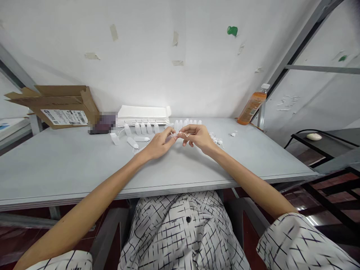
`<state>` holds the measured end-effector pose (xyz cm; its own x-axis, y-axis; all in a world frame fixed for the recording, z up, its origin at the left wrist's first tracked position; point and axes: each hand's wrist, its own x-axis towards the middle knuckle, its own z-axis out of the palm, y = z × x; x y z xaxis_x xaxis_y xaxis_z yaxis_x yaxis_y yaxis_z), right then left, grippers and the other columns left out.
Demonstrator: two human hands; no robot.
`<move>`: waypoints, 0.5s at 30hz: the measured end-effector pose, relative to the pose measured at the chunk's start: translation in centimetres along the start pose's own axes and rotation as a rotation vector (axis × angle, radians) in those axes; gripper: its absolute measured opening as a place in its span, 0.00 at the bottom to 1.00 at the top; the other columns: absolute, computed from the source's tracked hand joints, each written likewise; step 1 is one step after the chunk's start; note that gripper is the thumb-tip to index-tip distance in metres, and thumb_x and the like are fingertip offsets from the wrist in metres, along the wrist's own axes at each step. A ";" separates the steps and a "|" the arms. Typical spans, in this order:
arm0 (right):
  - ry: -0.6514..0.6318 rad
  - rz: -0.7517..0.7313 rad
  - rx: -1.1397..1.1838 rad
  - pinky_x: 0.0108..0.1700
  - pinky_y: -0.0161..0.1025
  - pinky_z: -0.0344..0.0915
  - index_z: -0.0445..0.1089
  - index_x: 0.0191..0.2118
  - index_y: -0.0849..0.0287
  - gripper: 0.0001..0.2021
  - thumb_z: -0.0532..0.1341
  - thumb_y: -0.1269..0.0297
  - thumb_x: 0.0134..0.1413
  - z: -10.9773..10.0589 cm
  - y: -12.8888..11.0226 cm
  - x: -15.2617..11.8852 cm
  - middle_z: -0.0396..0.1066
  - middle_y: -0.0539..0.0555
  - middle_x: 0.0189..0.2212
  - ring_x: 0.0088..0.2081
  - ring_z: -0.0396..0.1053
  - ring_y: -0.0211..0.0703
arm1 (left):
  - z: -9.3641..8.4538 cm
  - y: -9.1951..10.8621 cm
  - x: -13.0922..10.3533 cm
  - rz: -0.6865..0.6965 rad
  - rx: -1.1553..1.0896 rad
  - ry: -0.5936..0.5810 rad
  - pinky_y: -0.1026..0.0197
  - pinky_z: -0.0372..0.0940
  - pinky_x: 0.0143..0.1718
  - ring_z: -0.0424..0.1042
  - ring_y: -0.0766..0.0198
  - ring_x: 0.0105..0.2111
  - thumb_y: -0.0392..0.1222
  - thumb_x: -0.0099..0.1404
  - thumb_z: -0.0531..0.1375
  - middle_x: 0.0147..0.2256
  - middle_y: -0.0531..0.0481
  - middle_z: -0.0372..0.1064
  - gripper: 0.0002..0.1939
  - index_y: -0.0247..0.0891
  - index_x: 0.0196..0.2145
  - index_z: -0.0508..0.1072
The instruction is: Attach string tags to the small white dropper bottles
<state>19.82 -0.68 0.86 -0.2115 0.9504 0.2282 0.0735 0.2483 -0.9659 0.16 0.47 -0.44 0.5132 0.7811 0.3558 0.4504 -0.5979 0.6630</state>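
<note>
My left hand [161,144] and my right hand [200,138] meet above the middle of the table, fingertips pinched together. Between them is a small white plastic piece [174,134], mostly covered by the fingers. A thin white strap shows along the right hand's fingers. Left of the hands, several small white squeeze bottles [143,128] stand in a row, and a few more, such as this bottle [132,143], lie on their sides with thin loops attached. More bottles [178,123] stand just behind the hands. Beside my right hand lies a pile of small white caps [216,140].
A stack of flat white cartons [143,114] lies against the wall. On the left are an open cardboard box [64,107] and a dark item [102,125]. An orange drink bottle [251,107] leans at the right. Small white bits [233,134] lie on the grey table [84,165].
</note>
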 end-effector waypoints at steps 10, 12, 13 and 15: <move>0.048 0.074 0.048 0.16 0.31 0.54 0.74 0.30 0.63 0.22 0.77 0.51 0.34 0.2 0.1 -0.1 0.77 0.55 0.26 0.21 0.75 0.40 | 0.2 -0.4 0.1 -0.003 0.084 -0.019 0.61 0.54 0.32 0.61 0.65 0.27 0.51 0.71 0.50 0.31 0.52 0.68 0.14 0.39 0.40 0.66; 0.067 0.094 0.053 0.16 0.31 0.54 0.74 0.29 0.63 0.22 0.77 0.51 0.34 0.3 0.2 -0.1 0.77 0.55 0.27 0.20 0.74 0.40 | 0.3 -0.5 0.0 -0.011 0.096 -0.024 0.61 0.53 0.30 0.59 0.66 0.25 0.51 0.70 0.51 0.28 0.54 0.65 0.13 0.39 0.40 0.66; 0.076 0.100 0.058 0.16 0.31 0.54 0.74 0.29 0.63 0.22 0.77 0.52 0.34 0.4 0.3 -0.1 0.77 0.55 0.27 0.20 0.74 0.40 | 0.4 -0.6 0.0 -0.016 0.107 -0.022 0.62 0.53 0.30 0.57 0.66 0.24 0.50 0.70 0.52 0.26 0.55 0.63 0.12 0.39 0.40 0.65; 0.090 0.103 0.071 0.16 0.31 0.53 0.74 0.28 0.63 0.21 0.77 0.52 0.33 0.5 0.4 -0.1 0.76 0.54 0.27 0.20 0.74 0.40 | 0.5 -0.7 0.0 -0.020 0.130 -0.016 0.62 0.51 0.29 0.55 0.67 0.22 0.49 0.68 0.54 0.23 0.57 0.58 0.11 0.39 0.41 0.65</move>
<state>19.39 -0.76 0.37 -0.1184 0.9838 0.1346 0.0206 0.1380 -0.9902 0.24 0.80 -1.21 0.5144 0.7905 0.3323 0.5512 -0.6017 0.5781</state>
